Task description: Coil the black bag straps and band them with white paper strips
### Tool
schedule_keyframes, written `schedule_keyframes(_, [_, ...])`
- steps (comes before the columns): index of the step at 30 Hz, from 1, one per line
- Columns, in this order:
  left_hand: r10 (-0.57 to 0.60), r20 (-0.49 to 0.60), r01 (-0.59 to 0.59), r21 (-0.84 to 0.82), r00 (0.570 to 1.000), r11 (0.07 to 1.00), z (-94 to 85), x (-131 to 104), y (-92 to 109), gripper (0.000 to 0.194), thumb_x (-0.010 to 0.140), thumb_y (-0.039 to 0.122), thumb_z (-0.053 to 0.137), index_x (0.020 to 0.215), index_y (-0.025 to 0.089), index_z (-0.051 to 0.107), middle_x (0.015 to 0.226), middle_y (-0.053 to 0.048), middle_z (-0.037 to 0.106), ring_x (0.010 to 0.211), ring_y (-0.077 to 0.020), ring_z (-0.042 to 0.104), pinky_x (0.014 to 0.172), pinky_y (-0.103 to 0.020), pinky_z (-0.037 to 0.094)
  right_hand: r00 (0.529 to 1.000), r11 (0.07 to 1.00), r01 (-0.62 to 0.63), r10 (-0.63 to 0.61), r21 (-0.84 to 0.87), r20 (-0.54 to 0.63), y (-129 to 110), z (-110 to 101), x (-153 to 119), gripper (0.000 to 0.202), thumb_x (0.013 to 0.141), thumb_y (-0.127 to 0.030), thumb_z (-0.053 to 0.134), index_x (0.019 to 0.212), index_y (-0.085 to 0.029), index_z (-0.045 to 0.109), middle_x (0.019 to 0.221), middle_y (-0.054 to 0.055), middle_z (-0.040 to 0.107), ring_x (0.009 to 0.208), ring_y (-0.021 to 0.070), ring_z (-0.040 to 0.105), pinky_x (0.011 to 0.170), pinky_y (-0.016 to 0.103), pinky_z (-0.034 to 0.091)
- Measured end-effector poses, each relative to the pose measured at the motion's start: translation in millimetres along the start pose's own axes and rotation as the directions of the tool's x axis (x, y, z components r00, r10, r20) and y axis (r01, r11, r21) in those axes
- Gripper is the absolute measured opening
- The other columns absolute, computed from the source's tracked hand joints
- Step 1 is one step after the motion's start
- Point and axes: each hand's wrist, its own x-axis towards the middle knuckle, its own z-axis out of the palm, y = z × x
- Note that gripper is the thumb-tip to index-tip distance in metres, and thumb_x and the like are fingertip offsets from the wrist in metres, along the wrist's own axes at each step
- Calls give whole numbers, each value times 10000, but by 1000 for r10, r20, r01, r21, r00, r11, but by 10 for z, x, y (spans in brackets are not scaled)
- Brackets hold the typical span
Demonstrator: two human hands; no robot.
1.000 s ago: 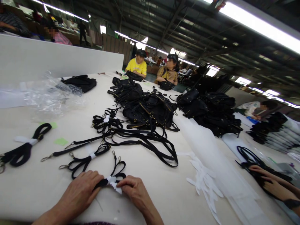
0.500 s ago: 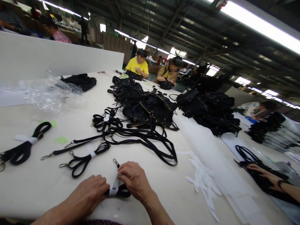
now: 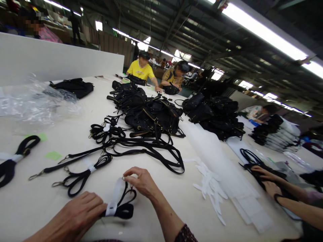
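Head camera, clock centred on the view; I sweep from the left. Between eight and nine, at the edge, lies a looped strap (image 3: 7,166) wrapped in white. At eight, a hooked strap (image 3: 87,172) lies banded on the table (image 3: 45,191). Between seven and eight is the left hand (image 3: 82,210), fingers closed over the left end of the strap bundle (image 3: 124,212), which sits near seven with a white band (image 3: 110,210) around its loops. Between six and seven, the right hand (image 3: 142,183) pinches what I take for a metal clasp (image 3: 123,178) above the bundle, though the contact is small. I judge the step in hand to be arranging the clasps of a banded bundle; the next move calls for the left hand to pin the loops and the right to handle the clasp lightly. At centre sits a heap of black bags (image 3: 151,117). Between four and five lie loose white strips (image 3: 210,183). Near four, a co-worker's hands (image 3: 272,189) rest on something black.
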Motion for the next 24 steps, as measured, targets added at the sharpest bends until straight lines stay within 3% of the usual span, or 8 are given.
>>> schedule_keyframes(3, [-51,-90,52,3,995,999,37,-47,-14,275,963,194,425,1137,301,610,902,-29,675,805,-184,594,744,-296,430,991,1000,22,-24,-18,-130,-148,-174,-84,150,889,-257,612,961,-264,743,1008,-4,735,984,168,656,927,295,467])
schedule_keyframes(8, [-27,-177,38,59,984,998,16,-86,-59,256,984,224,433,1163,252,614,953,-33,678,846,-169,611,782,-270,473,988,997,61,-66,-42,-140,-121,-257,-234,137,878,-251,621,919,-247,751,939,21,742,926,181,661,886,302,482])
schedule_keyframes(13, [1,-296,41,137,955,990,-23,-117,-104,236,971,230,506,1186,215,603,1029,-55,691,964,-189,622,919,-309,464,923,947,-163,246,278,-296,91,-176,-368,229,866,-408,631,883,-202,730,903,56,746,895,210,675,839,324,497])
schedule_keyframes(15, [30,-318,28,177,948,984,-40,-97,-85,260,969,176,492,1200,219,603,1041,-56,694,996,-195,617,974,-342,439,911,845,-300,392,442,-132,150,-50,-407,355,838,-516,635,924,-182,717,879,74,743,813,213,682,755,331,508])
schedule_keyframes(18, [76,-261,-22,204,962,979,-63,-35,-42,355,963,98,446,1265,231,578,1017,-50,692,981,-187,618,999,-368,432,886,637,-443,416,631,202,191,140,-413,558,803,-639,606,1104,-174,670,914,95,731,753,214,689,691,347,521])
schedule_keyframes(20, [91,-194,-53,194,977,980,-66,-4,-28,384,960,77,424,1279,237,568,985,-43,688,950,-178,620,1006,-374,434,880,564,-453,405,691,247,198,166,-379,644,820,-677,548,1218,-175,610,960,108,722,787,227,697,715,378,534])
schedule_keyframes(22, [101,-147,-72,191,984,979,-48,-5,-38,387,957,69,421,1271,244,567,978,-35,683,942,-171,617,1031,-382,418,896,669,-383,435,637,81,193,84,-328,632,832,-641,557,1277,-191,572,1053,120,707,875,240,691,794,417,535])
schedule_keyframes(24, [98,-118,-73,197,988,978,-3,-34,-65,388,955,62,418,1262,248,565,984,-31,679,943,-168,613,1059,-392,392,927,901,-242,324,360,-189,171,-44,-280,576,809,-523,655,1301,-237,568,1241,119,649,1071,264,637,953,458,483])
